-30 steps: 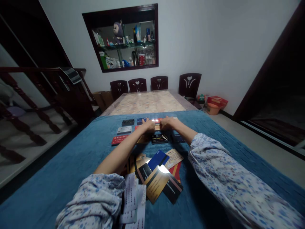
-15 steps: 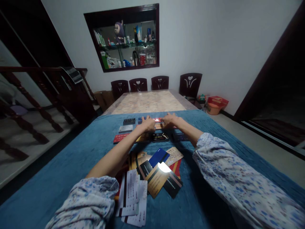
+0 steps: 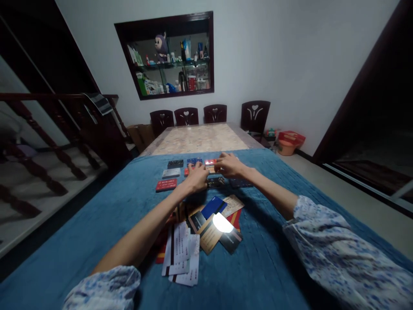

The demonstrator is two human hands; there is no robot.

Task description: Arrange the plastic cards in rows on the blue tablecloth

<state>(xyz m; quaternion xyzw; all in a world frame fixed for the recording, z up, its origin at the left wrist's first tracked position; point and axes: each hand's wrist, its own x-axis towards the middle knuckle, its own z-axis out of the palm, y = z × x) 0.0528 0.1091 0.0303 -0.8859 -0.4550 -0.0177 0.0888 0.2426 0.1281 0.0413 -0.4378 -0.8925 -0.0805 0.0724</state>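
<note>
Rows of plastic cards lie in small stacks on a blue cloth [image 3: 112, 206]. My left hand [image 3: 196, 177], fingers bent, is at the left edge of a gold card [image 3: 211, 169] in the middle row. At that card's right edge my right hand [image 3: 229, 166] has its fingers curled, so the card sits between both hands. Close by are a red-and-white card [image 3: 211, 162], a blue card [image 3: 194, 161] and a black card [image 3: 215, 182]. Farther left lie a dark card [image 3: 175, 163], a silver card [image 3: 171, 173] and a red card [image 3: 166, 185]. My fingertips are partly hidden.
Nearer me is a loose, overlapping pile with white cards [image 3: 179, 247], a blue card [image 3: 214, 207] and a gold card [image 3: 209, 236] under light glare. Beyond the cloth the patterned tabletop [image 3: 203, 137] runs to dark chairs [image 3: 215, 113]. A wooden railing [image 3: 48, 129] stands left.
Both hands have come slightly nearer me, from the back row to the gold card in the middle row. My left forearm has swung left, uncovering more of the red card.
</note>
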